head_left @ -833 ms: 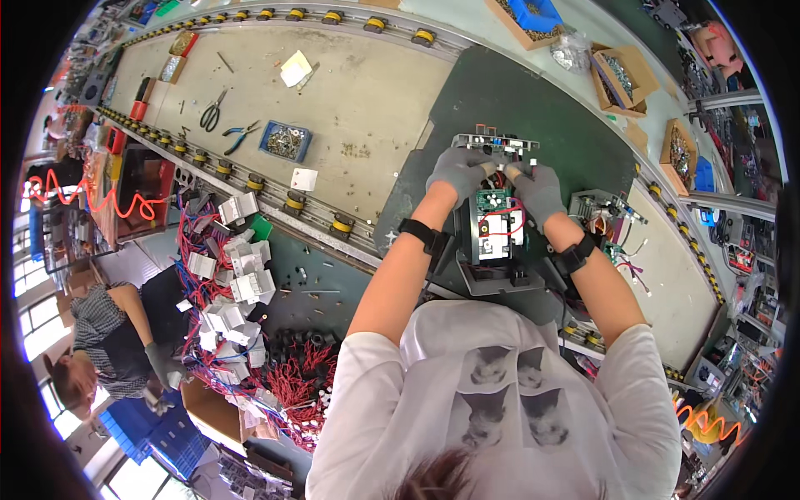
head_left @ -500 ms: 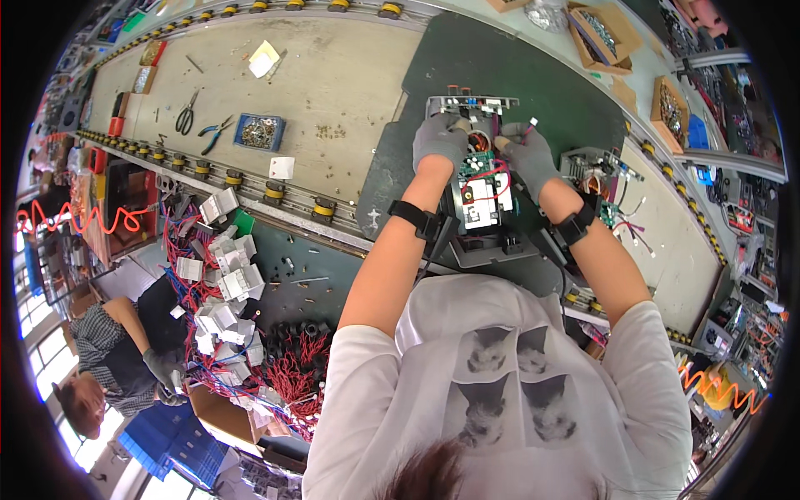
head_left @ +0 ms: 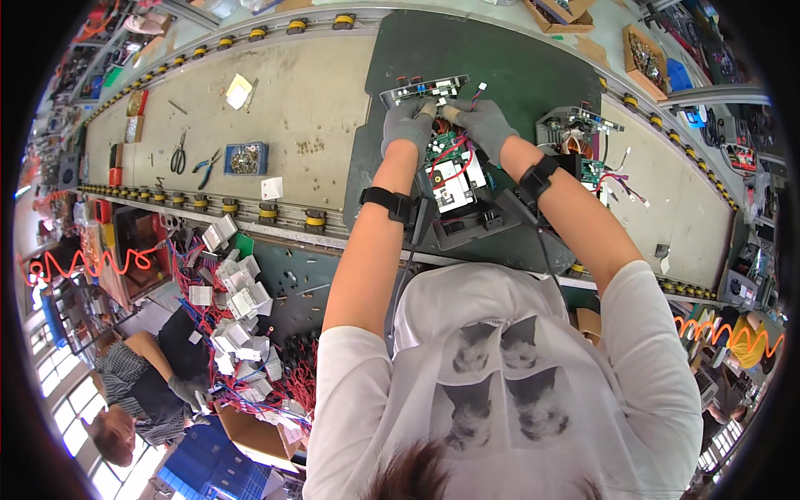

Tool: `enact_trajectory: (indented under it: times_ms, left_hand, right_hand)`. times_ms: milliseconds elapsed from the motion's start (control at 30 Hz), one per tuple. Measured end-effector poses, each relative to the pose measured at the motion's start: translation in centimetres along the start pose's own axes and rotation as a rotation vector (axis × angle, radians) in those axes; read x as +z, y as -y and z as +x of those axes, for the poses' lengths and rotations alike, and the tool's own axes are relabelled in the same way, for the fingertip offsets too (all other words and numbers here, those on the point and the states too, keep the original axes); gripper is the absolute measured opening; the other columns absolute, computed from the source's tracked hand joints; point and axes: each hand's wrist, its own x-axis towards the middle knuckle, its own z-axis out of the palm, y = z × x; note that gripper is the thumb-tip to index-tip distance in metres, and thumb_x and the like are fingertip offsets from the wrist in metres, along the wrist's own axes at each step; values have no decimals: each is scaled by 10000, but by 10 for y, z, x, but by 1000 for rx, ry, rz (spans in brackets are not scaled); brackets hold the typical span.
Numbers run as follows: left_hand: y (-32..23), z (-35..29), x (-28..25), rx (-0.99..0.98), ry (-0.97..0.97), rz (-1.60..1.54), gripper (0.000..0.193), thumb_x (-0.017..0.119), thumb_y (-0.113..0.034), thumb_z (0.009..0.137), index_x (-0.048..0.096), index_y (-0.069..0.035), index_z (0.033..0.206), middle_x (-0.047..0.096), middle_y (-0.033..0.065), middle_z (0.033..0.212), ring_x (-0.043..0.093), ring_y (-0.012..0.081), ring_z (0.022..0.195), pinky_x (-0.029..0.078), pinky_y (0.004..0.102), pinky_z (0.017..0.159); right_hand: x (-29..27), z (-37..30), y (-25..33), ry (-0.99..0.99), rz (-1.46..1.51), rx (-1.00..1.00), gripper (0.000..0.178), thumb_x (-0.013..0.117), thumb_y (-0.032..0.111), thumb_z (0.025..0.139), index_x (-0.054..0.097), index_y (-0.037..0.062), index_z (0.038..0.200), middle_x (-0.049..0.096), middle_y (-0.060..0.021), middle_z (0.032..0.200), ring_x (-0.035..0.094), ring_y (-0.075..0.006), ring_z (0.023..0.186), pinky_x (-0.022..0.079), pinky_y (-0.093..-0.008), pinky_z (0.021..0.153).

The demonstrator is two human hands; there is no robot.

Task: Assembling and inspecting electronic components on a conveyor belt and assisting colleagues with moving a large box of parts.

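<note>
An electronic unit (head_left: 454, 192) with a green circuit board, looped red wires and white metal parts lies slightly turned on the dark green mat. At its far end stands a grey panel (head_left: 425, 88) with small parts along it. My left hand (head_left: 407, 125), in a grey glove, is closed by the panel's near side. My gloved right hand (head_left: 483, 127) reaches in from the right, its fingers pinched close to the left fingertips. What the fingertips hold is too small and covered to make out. A white wire connector (head_left: 482, 87) sticks up beyond my right hand.
A second electronic unit (head_left: 579, 142) with trailing wires stands to the right. Leftward on the bench are a blue tray of small parts (head_left: 247, 158), pliers (head_left: 205, 168) and scissors (head_left: 178, 153). White parts with wires (head_left: 246, 300) are heaped nearer; a co-worker (head_left: 154, 383) is at lower left.
Both hands and the unit have shifted left in the picture, and the unit's far end is turned leftward. My right fingers have moved in beside the left ones at the panel.
</note>
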Motion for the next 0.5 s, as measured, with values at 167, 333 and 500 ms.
enact_trajectory:
  times_ms: [167,333,500]
  left_hand:
    - [7,2,-1,9,-9,9,260,655,-277,786,699,-136,1000,687,98,910,648,204,826,478,316,771]
    - [-2,-3,-3,-13,-41,176,308,701,-337,720,709,-159,972,686,118,891,655,254,837,491,327,757]
    - [-21,-5,-1,-76,-9,319,317,664,-311,744,689,-136,1006,677,140,905,648,274,855,488,340,768]
  right_hand:
    - [10,1,-3,-55,61,-25,303,647,194,839,642,42,1100,632,-55,848,562,-120,708,452,-271,628]
    - [15,7,-9,-93,184,8,282,643,194,850,647,20,1073,637,-52,846,565,-121,688,458,-267,609]
    - [13,-2,1,-58,163,57,232,645,176,850,664,22,1021,632,-53,806,568,-127,634,454,-273,545]
